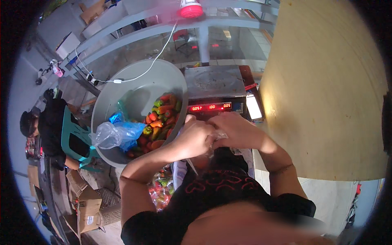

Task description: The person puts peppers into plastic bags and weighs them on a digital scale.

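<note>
My left hand (pixel 197 134) and my right hand (pixel 235 127) meet in front of my body, both closed on the gathered neck of a clear plastic bag (pixel 220 134). Below my fingers hangs the body of the bag, with something reddish inside, partly hidden. A thin pale pointed strip (pixel 193 167) sticks out under my left hand; what it is I cannot tell. Just beyond my hands stands a digital scale (pixel 214 81) with a metal platform and a lit red display. To the left, a big grey tub (pixel 137 72) holds red, orange and green peppers (pixel 163 114).
Blue and clear plastic bags (pixel 119 134) lie in the tub. A white cable (pixel 156 59) crosses above it. A phone (pixel 253 106) with a lit screen leans right of the scale. Bagged peppers (pixel 160 190) lie below left. A person (pixel 53 128) sits on a teal chair (pixel 69 134).
</note>
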`<state>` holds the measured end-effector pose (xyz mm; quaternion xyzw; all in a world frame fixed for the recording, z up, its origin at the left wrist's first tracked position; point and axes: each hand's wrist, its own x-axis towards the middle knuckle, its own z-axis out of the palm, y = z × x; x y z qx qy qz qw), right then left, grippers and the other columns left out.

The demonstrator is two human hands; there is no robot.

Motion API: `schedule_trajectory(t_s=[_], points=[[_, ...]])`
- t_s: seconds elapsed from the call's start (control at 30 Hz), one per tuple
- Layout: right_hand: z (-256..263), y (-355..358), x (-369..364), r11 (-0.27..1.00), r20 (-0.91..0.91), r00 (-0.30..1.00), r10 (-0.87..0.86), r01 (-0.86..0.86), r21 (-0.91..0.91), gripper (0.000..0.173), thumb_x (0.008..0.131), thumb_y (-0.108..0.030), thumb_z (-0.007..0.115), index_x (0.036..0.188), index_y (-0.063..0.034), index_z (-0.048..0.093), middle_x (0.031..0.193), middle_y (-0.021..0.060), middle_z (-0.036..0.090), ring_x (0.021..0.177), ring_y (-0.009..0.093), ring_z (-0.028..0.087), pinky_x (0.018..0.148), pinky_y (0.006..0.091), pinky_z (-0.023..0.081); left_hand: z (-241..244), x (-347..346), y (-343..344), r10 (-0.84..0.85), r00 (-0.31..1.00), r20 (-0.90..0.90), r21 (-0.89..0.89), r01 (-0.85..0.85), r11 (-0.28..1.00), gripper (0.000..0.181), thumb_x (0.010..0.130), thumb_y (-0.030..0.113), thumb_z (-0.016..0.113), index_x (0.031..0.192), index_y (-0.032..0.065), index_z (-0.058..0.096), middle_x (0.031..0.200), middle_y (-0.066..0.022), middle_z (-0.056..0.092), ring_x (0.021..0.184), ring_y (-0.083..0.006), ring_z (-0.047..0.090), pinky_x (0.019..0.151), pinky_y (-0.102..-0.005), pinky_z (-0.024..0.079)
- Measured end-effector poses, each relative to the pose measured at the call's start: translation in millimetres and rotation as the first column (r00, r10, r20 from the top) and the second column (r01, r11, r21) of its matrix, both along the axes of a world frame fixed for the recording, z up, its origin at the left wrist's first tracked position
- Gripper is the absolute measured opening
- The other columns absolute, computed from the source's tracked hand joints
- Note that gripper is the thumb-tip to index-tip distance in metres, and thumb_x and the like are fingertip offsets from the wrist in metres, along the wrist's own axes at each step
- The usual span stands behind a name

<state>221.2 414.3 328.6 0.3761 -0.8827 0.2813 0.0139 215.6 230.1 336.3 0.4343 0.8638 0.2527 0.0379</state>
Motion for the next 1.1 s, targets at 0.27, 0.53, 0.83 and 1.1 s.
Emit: schedule_trajectory(t_s=[0.27, 0.53, 0.83, 1.1], points=[[-29.0, 13.1, -2.6, 0.964, 0.615, 0.745, 0.257, -0.237, -0.117, 0.028, 0.088, -0.031, 0.051, 0.082, -0.0035, 0.056, 0.065, 0.0066, 0.056, 0.063, 0.016, 0.057, 0.057, 0.0318, 0.045, -12.8, 5.7, -22.9, -0.009, 0.999, -0.047, 0.077, 0.013, 0.997, 0.007, 0.075, 0.013, 0.057, 0.071, 0.0096, 0.062, 0.064, -0.0099, 0.055, 0.070, -0.0279, 0.054, 0.070, -0.0404, 0.031], [-6.7, 36.9, 7.3, 0.843, 0.793, 0.514, 0.327, 0.221, -0.490, 0.029, 0.090, -0.028, 0.047, 0.078, -0.0028, 0.056, 0.065, 0.0029, 0.056, 0.059, 0.011, 0.053, 0.053, 0.0255, 0.043, -12.0, 1.3, -34.0, -0.222, 0.957, 0.187, 0.127, 0.200, 0.971, 0.012, 0.083, 0.018, 0.059, 0.084, 0.0072, 0.062, 0.071, -0.0079, 0.057, 0.071, -0.0216, 0.058, 0.064, -0.0348, 0.040], [-65.5, 37.1, -38.2, 0.391, 0.711, 0.202, 0.674, 0.720, -0.574, 0.029, 0.090, -0.030, 0.047, 0.067, -0.0132, 0.041, 0.054, -0.0030, 0.036, 0.047, 0.011, 0.041, 0.039, 0.0261, 0.032, -17.1, -68.4, -15.3, 0.019, 0.729, 0.684, 0.380, -0.379, 0.844, 0.020, 0.087, 0.020, 0.055, 0.077, 0.0027, 0.059, 0.070, 0.0015, 0.056, 0.067, -0.0070, 0.051, 0.060, -0.0227, 0.041], [-42.0, -37.3, -18.3, -0.106, -0.074, 0.113, 0.991, 0.310, -0.945, 0.017, 0.084, -0.027, 0.055, 0.081, -0.0105, 0.053, 0.066, 0.0015, 0.046, 0.056, 0.013, 0.047, 0.048, 0.0286, 0.039, 73.2, -37.9, 35.4, -0.455, 0.860, -0.230, 0.757, 0.452, 0.473, 0.023, 0.086, 0.023, 0.051, 0.073, 0.0051, 0.058, 0.072, -0.0044, 0.059, 0.087, -0.0251, 0.048, 0.086, -0.0389, 0.033]])
